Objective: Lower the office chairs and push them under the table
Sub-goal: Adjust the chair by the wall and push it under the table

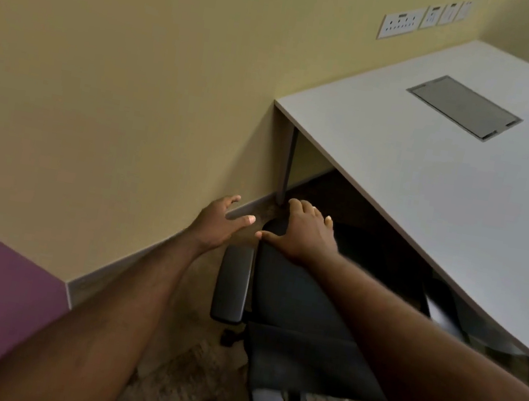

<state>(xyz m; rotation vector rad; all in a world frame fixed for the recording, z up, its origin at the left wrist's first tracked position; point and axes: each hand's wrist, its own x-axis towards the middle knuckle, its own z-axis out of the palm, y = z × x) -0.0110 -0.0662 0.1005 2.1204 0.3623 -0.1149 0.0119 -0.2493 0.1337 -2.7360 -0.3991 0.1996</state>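
right hand (303, 232) on chair (301, 310), no legible writing

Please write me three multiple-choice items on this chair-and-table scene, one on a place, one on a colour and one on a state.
1. Where does the right hand rest?
A. on the top of the chair back
B. on the tabletop
C. on the wall sockets

2. What colour is the armrest beside the chair back?
A. white
B. black
C. purple

3. How is the left hand?
A. closed around the armrest
B. flat on the table
C. open, fingers spread, gripping nothing

Answers:
1. A, the palm lies on the upper edge of the chair back, short of the grey table.
2. B, the pad is black like the backrest.
3. C, the hand hangs open above the armrest, near the yellow wall, with nothing in it.
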